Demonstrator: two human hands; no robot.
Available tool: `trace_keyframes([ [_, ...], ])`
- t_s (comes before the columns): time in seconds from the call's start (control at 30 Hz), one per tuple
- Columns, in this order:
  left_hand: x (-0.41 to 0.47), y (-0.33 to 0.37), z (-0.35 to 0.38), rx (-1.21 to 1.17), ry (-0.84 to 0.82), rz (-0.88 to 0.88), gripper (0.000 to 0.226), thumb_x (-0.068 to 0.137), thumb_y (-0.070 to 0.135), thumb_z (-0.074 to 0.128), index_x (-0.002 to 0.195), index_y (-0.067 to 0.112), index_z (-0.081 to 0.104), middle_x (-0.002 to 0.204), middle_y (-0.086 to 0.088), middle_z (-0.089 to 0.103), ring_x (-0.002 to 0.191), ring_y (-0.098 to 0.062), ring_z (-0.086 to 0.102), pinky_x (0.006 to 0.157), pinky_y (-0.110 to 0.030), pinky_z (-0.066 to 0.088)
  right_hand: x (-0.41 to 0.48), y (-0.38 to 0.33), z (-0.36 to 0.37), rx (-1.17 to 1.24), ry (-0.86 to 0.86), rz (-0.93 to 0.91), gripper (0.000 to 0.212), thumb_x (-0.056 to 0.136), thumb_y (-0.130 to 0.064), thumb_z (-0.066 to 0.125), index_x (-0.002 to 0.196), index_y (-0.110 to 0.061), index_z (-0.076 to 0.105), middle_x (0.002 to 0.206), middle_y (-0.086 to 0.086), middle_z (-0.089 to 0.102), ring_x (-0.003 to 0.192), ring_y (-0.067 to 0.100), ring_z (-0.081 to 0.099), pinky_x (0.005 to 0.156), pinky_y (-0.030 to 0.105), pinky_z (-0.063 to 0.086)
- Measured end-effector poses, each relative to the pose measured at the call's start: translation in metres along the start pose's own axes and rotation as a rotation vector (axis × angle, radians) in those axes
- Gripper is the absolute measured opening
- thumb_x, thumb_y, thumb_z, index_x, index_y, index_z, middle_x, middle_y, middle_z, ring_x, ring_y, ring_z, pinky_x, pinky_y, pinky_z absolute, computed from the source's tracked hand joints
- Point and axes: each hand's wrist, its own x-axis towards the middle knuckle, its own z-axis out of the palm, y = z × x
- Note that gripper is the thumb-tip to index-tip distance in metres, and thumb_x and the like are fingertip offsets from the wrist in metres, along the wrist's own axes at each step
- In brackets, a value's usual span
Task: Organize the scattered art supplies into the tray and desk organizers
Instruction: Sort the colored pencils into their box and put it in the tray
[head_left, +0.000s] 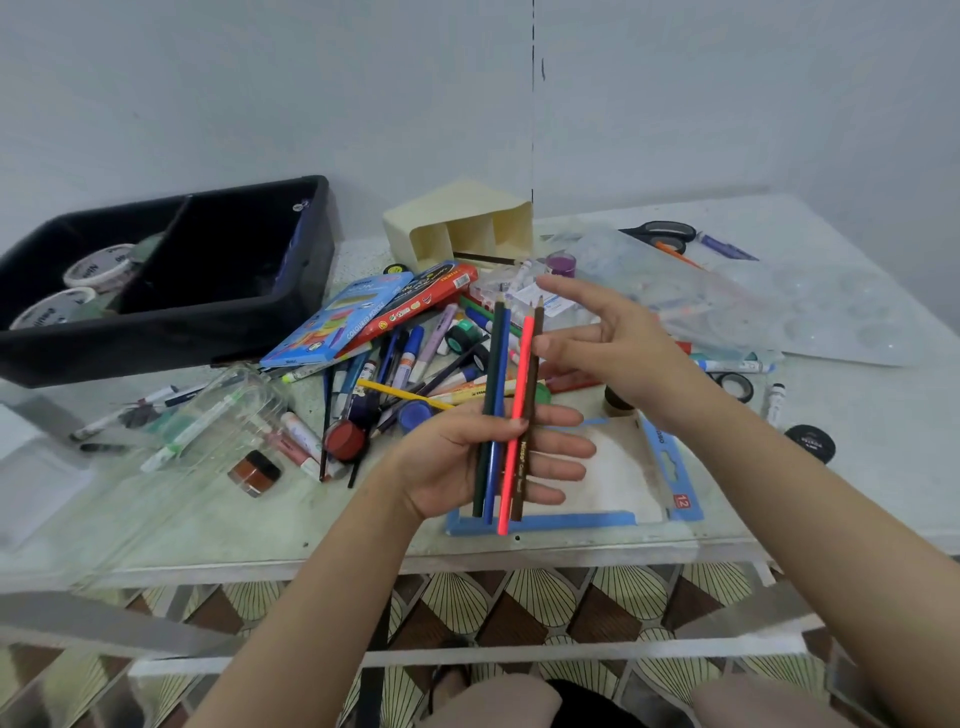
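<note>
My left hand (467, 462) holds several coloured pencils (506, 405) upright above the table's front edge: dark green, blue, red and brown, tips pointing away from me. My right hand (618, 353) hovers just right of the pencil tips with its fingers spread and straight, holding nothing. A black tray (171, 332) with a divider sits at the back left with tape rolls (98, 267) in its left compartment. A cream desk organizer (462, 226) lies tipped on its side at the back centre, its compartments facing me.
A heap of markers, pens and paint pots (395, 374) covers the table's middle, beside two coloured-pencil boxes (363, 312). A clear plastic case (218, 415) lies at the left, a blue-edged open package (623, 478) under my hands, scissors (660, 234) and a clear palette (831, 317) at the right.
</note>
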Motion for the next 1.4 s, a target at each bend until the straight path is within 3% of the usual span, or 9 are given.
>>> trace_keyframes([
  [0.17, -0.0008, -0.0028, 0.0019, 0.006, -0.087, -0.073, 0.038, 0.090, 0.017, 0.045, 0.121, 0.004, 0.062, 0.114, -0.017, 0.066, 0.102, -0.028, 0.066, 0.087, -0.043, 0.054, 0.0004, -0.0010, 0.0018, 0.049, -0.037, 0.003, 0.056, 0.079, -0.002, 0.070, 0.126, -0.027, 0.053, 0.085, 0.004, 0.075, 0.076, 0.016, 0.071, 0.063, 0.026, 0.057],
  [0.33, 0.0017, -0.0049, 0.0013, 0.019, -0.150, -0.195, 0.046, 0.094, 0.027, 0.037, 0.128, 0.002, 0.055, 0.119, -0.018, 0.063, 0.107, -0.031, 0.063, 0.093, -0.049, 0.047, -0.0007, -0.0001, 0.0053, 0.103, -0.029, -0.032, 0.050, 0.080, 0.003, 0.067, 0.119, -0.026, 0.058, 0.087, 0.008, 0.074, 0.076, 0.016, 0.071, 0.060, 0.025, 0.055],
  [0.5, -0.0001, -0.0043, 0.0014, 0.036, -0.207, -0.222, 0.046, 0.095, 0.027, 0.036, 0.128, 0.002, 0.055, 0.115, -0.017, 0.065, 0.103, -0.028, 0.066, 0.090, -0.047, 0.049, -0.0033, 0.0019, 0.0038, 0.094, -0.026, -0.041, 0.045, 0.080, 0.002, 0.068, 0.116, -0.023, 0.060, 0.086, 0.008, 0.074, 0.074, 0.016, 0.071, 0.059, 0.024, 0.055],
  [0.63, -0.0016, -0.0021, 0.0024, 0.023, -0.234, -0.223, 0.044, 0.091, 0.028, 0.050, 0.125, 0.001, 0.057, 0.111, -0.016, 0.067, 0.097, -0.026, 0.068, 0.083, -0.045, 0.053, -0.0030, 0.0007, 0.0016, 0.070, -0.059, -0.023, 0.044, 0.084, -0.003, 0.066, 0.121, -0.025, 0.058, 0.090, 0.011, 0.074, 0.079, 0.024, 0.072, 0.066, 0.031, 0.059],
  [0.9, -0.0039, -0.0026, 0.0019, 0.019, -0.268, -0.273, 0.045, 0.089, 0.026, 0.051, 0.125, 0.000, 0.056, 0.110, -0.018, 0.067, 0.099, -0.027, 0.067, 0.087, -0.046, 0.052, -0.0023, -0.0062, -0.0020, 0.024, -0.153, 0.022, 0.032, 0.084, -0.007, 0.067, 0.111, -0.023, 0.065, 0.086, 0.009, 0.074, 0.077, 0.023, 0.072, 0.060, 0.023, 0.055],
  [1.07, -0.0055, -0.0026, 0.0026, -0.004, -0.254, -0.276, 0.047, 0.088, 0.024, 0.050, 0.128, -0.002, 0.054, 0.111, -0.020, 0.066, 0.099, -0.029, 0.066, 0.085, -0.047, 0.052, -0.0025, -0.0053, 0.0012, 0.025, -0.166, 0.008, 0.048, 0.085, -0.005, 0.065, 0.118, -0.038, 0.057, 0.086, 0.005, 0.075, 0.076, 0.018, 0.072, 0.061, 0.023, 0.056],
  [1.23, -0.0078, -0.0010, 0.0039, -0.018, -0.262, -0.280, 0.049, 0.085, 0.025, 0.056, 0.126, -0.002, 0.055, 0.110, -0.020, 0.067, 0.098, -0.028, 0.067, 0.084, -0.047, 0.053, -0.0039, -0.0043, 0.0029, 0.022, -0.165, -0.008, 0.046, 0.086, -0.004, 0.063, 0.121, -0.033, 0.058, 0.087, 0.007, 0.075, 0.079, 0.020, 0.072, 0.063, 0.024, 0.057],
  [1.4, -0.0081, -0.0010, 0.0043, -0.025, -0.257, -0.273, 0.048, 0.086, 0.024, 0.056, 0.125, -0.002, 0.056, 0.109, -0.020, 0.067, 0.097, -0.028, 0.067, 0.084, -0.046, 0.053, -0.0051, -0.0030, 0.0054, 0.011, -0.130, -0.051, 0.057, 0.086, -0.002, 0.064, 0.125, -0.041, 0.050, 0.092, 0.004, 0.074, 0.080, 0.022, 0.072, 0.066, 0.028, 0.059],
])
